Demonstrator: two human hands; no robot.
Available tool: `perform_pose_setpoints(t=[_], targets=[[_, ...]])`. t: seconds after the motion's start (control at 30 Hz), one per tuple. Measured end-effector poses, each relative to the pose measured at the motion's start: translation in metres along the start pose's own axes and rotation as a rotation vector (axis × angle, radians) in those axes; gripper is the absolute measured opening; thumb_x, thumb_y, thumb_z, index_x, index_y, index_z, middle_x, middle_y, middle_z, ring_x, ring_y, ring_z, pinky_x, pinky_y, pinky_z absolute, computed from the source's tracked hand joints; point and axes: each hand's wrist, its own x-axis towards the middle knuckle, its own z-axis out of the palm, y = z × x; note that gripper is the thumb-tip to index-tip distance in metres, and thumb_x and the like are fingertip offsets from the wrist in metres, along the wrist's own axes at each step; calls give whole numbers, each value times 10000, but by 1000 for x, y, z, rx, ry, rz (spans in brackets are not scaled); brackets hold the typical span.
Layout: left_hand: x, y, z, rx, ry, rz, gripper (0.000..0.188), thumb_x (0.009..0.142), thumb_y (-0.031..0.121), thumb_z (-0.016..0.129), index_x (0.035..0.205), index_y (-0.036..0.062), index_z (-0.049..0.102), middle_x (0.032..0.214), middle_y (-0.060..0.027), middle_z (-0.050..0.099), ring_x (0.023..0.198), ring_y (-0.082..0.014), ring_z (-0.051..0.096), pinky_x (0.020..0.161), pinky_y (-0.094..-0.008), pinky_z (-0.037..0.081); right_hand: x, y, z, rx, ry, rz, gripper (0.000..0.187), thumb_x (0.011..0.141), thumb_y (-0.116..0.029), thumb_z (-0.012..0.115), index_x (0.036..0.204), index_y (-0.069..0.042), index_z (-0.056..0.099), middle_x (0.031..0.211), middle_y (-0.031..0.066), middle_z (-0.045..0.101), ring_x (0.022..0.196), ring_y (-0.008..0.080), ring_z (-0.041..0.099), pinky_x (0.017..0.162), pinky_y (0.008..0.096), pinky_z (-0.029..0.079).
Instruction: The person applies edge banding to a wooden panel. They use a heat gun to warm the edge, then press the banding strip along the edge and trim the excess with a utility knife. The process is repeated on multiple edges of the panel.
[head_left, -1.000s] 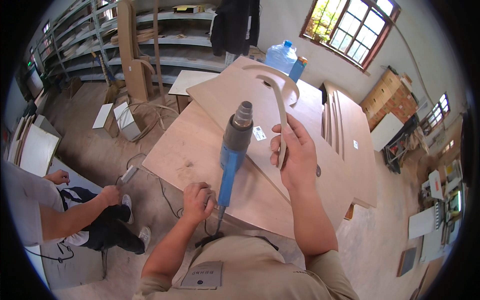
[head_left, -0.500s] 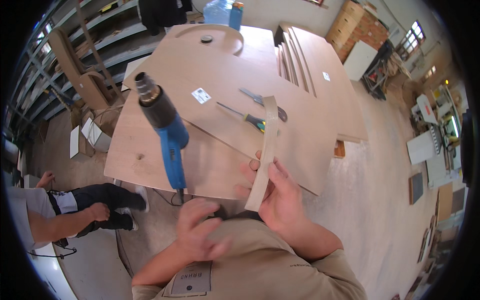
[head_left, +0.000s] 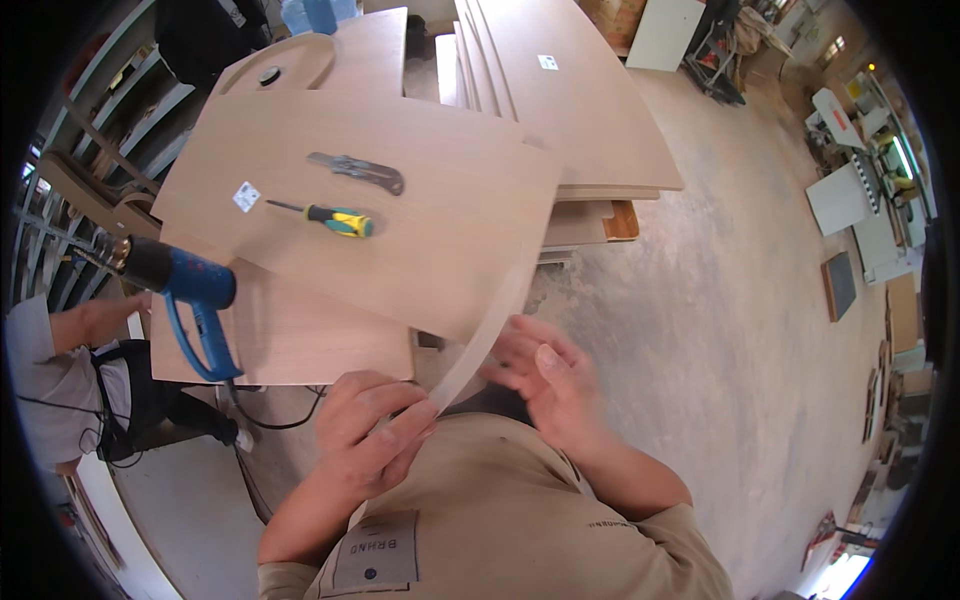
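Observation:
A narrow, curved wooden strip (head_left: 478, 347) slants up and away in front of my body. My left hand (head_left: 375, 425) pinches its near end between thumb and fingers. Just right of the strip is my right hand (head_left: 555, 375), fingers apart and slightly blurred, with nothing gripped in it; whether a fingertip touches the strip cannot be made out. A blue heat gun (head_left: 205, 285) with a dark barrel stands at the left of the wooden panels. On the upper panel (head_left: 440, 240) lie a yellow-green screwdriver (head_left: 340, 220) and a utility knife (head_left: 365, 173).
More stacked panels (head_left: 580, 110) lie at the back right. A round dark object (head_left: 269, 75) rests by a curved wooden piece at the far left. A cable (head_left: 280, 425) hangs from the heat gun. Another person (head_left: 80, 390) is at the left, near metal shelves.
My left hand has taken hold of the strip's near end, and my right hand has opened off it. The strip now tilts more to the right. The view has swung to the right.

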Motion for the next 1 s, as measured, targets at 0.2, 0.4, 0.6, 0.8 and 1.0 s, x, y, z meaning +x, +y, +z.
perform_pose_setpoints(t=[0.2, 0.4, 0.6, 0.8, 1.0], targets=[[7, 21, 50, -192, -113, -89, 283, 710, 70, 802, 985, 76, 732, 911, -77, 715, 703, -249, 642, 608, -342, 506, 22, -56, -119, -434, 211, -151, 429, 1002, -142, 660, 1390, 16, 567, 1269, 140, 675, 1134, 231, 679, 919, 362, 574], [18, 34, 88, -234, -126, -163, 234, 736, 78, 793, 964, 75, 737, 909, -84, 722, 700, -236, 657, 598, -338, 505, 59, -76, -163, -463, 96, -90, 417, 1000, -156, 629, 1372, 22, 568, 1268, 154, 656, 1139, 279, 668, 851, 413, 593], [20, 42, 100, -181, -27, -288, 200, 772, 78, 784, 967, 67, 740, 921, -102, 725, 708, -247, 665, 607, -359, 516, 146, -49, -145, -355, 83, 293, 519, 1001, -334, 639, 1350, 39, 546, 1274, 147, 654, 1173, 277, 650, 861, 435, 595], [1, 44, 102, -65, 82, -402, 186, 788, 53, 785, 970, 54, 744, 937, -108, 722, 720, -269, 669, 630, -375, 524, 169, -31, -111, -350, 79, 460, 453, 992, -328, 651, 1310, -23, 544, 1162, 96, 671, 1021, 244, 684, 760, 474, 612], [-40, 37, 114, 9, 300, -611, 157, 815, 40, 773, 965, 42, 728, 1009, -122, 712, 954, -312, 668, 845, -417, 515, 162, -29, -111, -338, 61, 370, 310, 1024, -313, 610, 1175, -44, 577, 977, 83, 725, 823, 198, 719, 602, 397, 612]])
